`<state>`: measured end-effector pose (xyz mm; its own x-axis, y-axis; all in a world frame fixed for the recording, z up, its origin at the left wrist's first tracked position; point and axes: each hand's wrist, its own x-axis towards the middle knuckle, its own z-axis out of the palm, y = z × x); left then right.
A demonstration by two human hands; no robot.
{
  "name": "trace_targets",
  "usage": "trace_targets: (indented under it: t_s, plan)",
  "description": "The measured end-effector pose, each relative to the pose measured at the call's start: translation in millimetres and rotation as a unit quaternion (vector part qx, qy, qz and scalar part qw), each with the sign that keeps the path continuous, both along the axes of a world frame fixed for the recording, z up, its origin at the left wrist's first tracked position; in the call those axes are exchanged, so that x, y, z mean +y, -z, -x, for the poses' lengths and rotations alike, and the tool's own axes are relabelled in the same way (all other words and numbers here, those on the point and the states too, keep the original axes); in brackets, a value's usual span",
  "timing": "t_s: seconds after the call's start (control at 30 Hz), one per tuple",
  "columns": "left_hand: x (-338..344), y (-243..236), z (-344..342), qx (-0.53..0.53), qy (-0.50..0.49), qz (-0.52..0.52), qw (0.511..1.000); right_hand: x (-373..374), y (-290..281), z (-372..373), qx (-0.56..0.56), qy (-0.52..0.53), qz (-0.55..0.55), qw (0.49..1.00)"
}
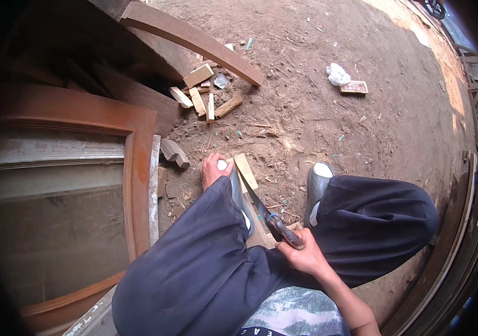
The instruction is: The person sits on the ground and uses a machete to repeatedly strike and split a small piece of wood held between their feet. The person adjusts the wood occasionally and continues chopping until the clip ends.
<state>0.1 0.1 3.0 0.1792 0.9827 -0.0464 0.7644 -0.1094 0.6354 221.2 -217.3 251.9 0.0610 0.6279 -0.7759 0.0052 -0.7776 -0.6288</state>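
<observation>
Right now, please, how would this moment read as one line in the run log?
right hand: gripping saw; left hand: at toe of left shoe, hold unclear; pale wood piece: beside saw; offcuts: on ground ahead

A dark handsaw (276, 224) slants diagonally, tip at a short, pale wooden piece (248, 172).

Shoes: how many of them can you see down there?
2. The grey left shoe is beside the left hand; the grey right shoe is to the right of the saw. Trousers partly cover both.
</observation>
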Motion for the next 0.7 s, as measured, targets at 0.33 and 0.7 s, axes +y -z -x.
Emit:
trace_targets:
  t_s: [0.33, 0.7]
  plan:
    - [1, -3, 0, 0.016, 0.015, 0.016, 1.0, -14, 0, 0, 0.006, 0.026, -0.01, 1.0]
    - [6, -2, -2, 0.012, 0.021, 0.023, 0.999, -22, -15, -2, -0.005, 0.008, -0.041, 0.999]
